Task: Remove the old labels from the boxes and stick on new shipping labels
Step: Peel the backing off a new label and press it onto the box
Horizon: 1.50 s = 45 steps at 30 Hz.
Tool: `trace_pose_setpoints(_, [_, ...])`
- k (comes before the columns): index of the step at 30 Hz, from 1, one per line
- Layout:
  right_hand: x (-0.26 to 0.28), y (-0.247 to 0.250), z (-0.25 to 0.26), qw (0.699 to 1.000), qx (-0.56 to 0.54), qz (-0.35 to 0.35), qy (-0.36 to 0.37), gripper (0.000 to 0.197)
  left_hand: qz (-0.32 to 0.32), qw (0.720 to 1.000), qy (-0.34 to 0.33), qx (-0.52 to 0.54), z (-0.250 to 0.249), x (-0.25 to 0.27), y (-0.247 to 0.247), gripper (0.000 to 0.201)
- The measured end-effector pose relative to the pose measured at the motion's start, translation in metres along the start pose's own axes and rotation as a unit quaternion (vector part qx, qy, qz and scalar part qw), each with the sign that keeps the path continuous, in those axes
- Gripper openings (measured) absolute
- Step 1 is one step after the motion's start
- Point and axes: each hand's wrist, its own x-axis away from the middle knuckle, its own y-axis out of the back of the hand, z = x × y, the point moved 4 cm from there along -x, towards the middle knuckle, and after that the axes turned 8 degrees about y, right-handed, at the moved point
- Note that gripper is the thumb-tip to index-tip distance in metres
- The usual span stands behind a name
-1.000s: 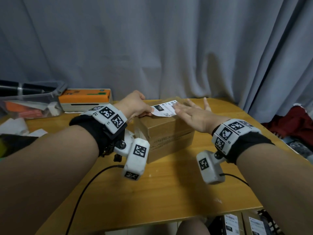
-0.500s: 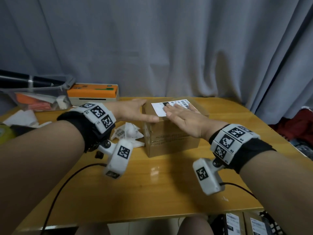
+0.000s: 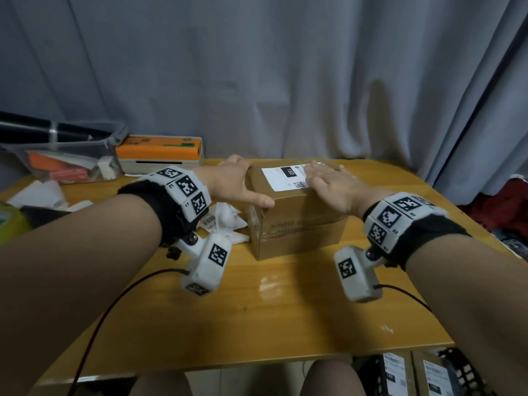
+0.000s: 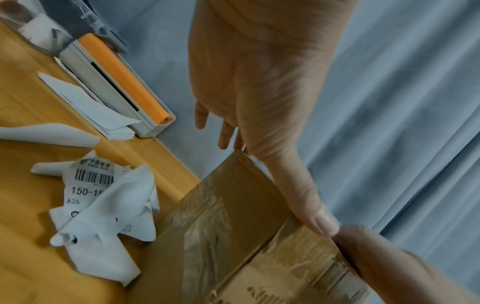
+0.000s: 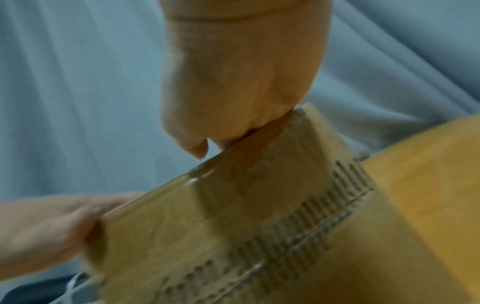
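Observation:
A brown cardboard box (image 3: 297, 221) stands mid-table. A new white shipping label (image 3: 281, 178) lies flat on its top. My right hand (image 3: 328, 180) lies flat with straight fingers over the label's right part, pressing it down; in the right wrist view the right hand (image 5: 233, 82) touches the box (image 5: 259, 226) at its top edge. My left hand (image 3: 238, 184) rests against the box's left side, thumb along the top front edge. The left wrist view shows the left hand (image 4: 259, 82) with straight fingers beside the box (image 4: 233, 236). Crumpled old labels (image 3: 225, 221) lie left of the box.
An orange-topped label printer (image 3: 160, 151) sits at the back left by a clear plastic bin (image 3: 65, 161). White paper scraps (image 3: 37, 192) lie at the left edge. More labelled boxes (image 3: 400, 372) stand under the table's front right. Grey curtain behind.
The label, held up at its left end a second ago, now lies flat on the box. My right hand slid rightwards over it. My left hand moved to the box's left edge.

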Motion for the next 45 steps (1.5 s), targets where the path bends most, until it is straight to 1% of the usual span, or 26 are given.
trace_pose_setpoints(2, [-0.009, -0.002, 0.014, 1.000, 0.015, 0.010, 0.002, 0.053, -0.001, 1.000, 0.000, -0.006, 0.001, -0.002, 0.000, 0.108])
trace_pose_setpoints(6, [-0.022, -0.015, 0.059, 0.997, 0.012, 0.029, 0.075, 0.055, 0.006, 1.000, 0.003, -0.027, 0.003, -0.004, 0.002, 0.118])
trace_pose_setpoints(8, [-0.024, -0.016, 0.065, 0.995, 0.003, 0.032, 0.096, 0.054, 0.008, 1.000, 0.007, -0.024, 0.006, -0.004, 0.001, 0.117])
trace_pose_setpoints(10, [-0.024, -0.012, 0.055, 0.994, -0.017, 0.042, 0.097, 0.052, 0.011, 1.000, 0.011, -0.021, 0.006, -0.003, -0.001, 0.120])
trace_pose_setpoints(12, [-0.022, -0.007, 0.034, 0.996, -0.028, 0.040, 0.071, 0.052, 0.008, 1.000, 0.009, -0.020, 0.005, -0.004, -0.003, 0.119])
trace_pose_setpoints(15, [-0.018, 0.000, -0.003, 1.000, 0.006, 0.020, 0.005, 0.054, 0.012, 0.999, 0.008, -0.030, 0.005, -0.004, -0.003, 0.112])
trace_pose_setpoints(18, [-0.019, -0.002, -0.018, 0.999, 0.043, 0.023, -0.019, 0.056, 0.021, 0.995, 0.002, -0.102, -0.003, -0.006, 0.003, 0.118])
trace_pose_setpoints(19, [-0.020, -0.004, -0.018, 0.998, 0.051, 0.027, -0.022, 0.056, 0.019, 0.993, -0.002, -0.113, -0.010, -0.005, 0.004, 0.111])
trace_pose_setpoints(21, [-0.023, -0.005, -0.015, 0.997, 0.060, 0.035, -0.029, 0.055, 0.017, 0.994, -0.031, -0.099, -0.031, -0.002, -0.003, 0.081])
trace_pose_setpoints(22, [-0.024, -0.005, -0.015, 0.997, 0.064, 0.037, -0.033, 0.054, 0.022, 0.994, -0.049, -0.097, -0.041, -0.002, -0.010, 0.070])
trace_pose_setpoints(23, [-0.024, -0.004, -0.017, 0.996, 0.069, 0.039, -0.038, 0.053, 0.029, 0.993, -0.057, -0.104, -0.047, -0.002, -0.017, 0.065])
trace_pose_setpoints(25, [-0.020, -0.001, -0.022, 0.995, 0.081, 0.043, -0.050, 0.053, 0.035, 0.990, -0.047, -0.129, -0.043, -0.008, -0.022, 0.063])
trace_pose_setpoints(29, [-0.006, 0.004, -0.037, 0.990, 0.093, 0.050, -0.093, 0.055, 0.042, 0.986, 0.016, -0.161, -0.012, -0.012, -0.012, 0.066])
trace_pose_setpoints(31, [-0.003, 0.008, -0.033, 0.987, 0.117, 0.045, -0.101, 0.055, 0.034, 0.987, 0.020, -0.155, -0.009, -0.010, -0.012, 0.066])
trace_pose_setpoints(33, [-0.008, 0.007, -0.011, 0.985, 0.147, 0.040, -0.076, 0.055, 0.031, 0.988, 0.021, -0.148, -0.012, -0.008, -0.015, 0.067])
trace_pose_setpoints(34, [-0.012, 0.003, 0.006, 0.987, 0.146, 0.040, -0.045, 0.055, 0.033, 0.989, 0.022, -0.144, -0.013, -0.008, -0.015, 0.067])
trace_pose_setpoints(36, [-0.017, -0.010, 0.038, 0.992, 0.113, 0.040, 0.031, 0.053, 0.038, 0.990, 0.021, -0.134, -0.010, -0.008, -0.016, 0.066])
trace_pose_setpoints(38, [-0.020, -0.017, 0.047, 0.995, 0.070, 0.038, 0.065, 0.052, 0.046, 0.992, 0.018, -0.115, -0.002, -0.010, -0.016, 0.066])
trace_pose_setpoints(40, [-0.020, -0.015, 0.029, 0.997, 0.053, 0.034, 0.050, 0.051, 0.046, 0.994, 0.011, -0.103, 0.005, -0.012, -0.016, 0.067])
trace_pose_setpoints(43, [-0.012, -0.004, -0.015, 0.999, 0.035, 0.021, -0.028, 0.051, 0.046, 0.994, 0.002, -0.094, 0.007, -0.010, -0.017, 0.068])
trace_pose_setpoints(45, [-0.006, 0.000, -0.030, 0.997, 0.040, 0.027, -0.056, 0.052, 0.032, 0.994, 0.004, -0.103, 0.004, -0.011, -0.013, 0.070])
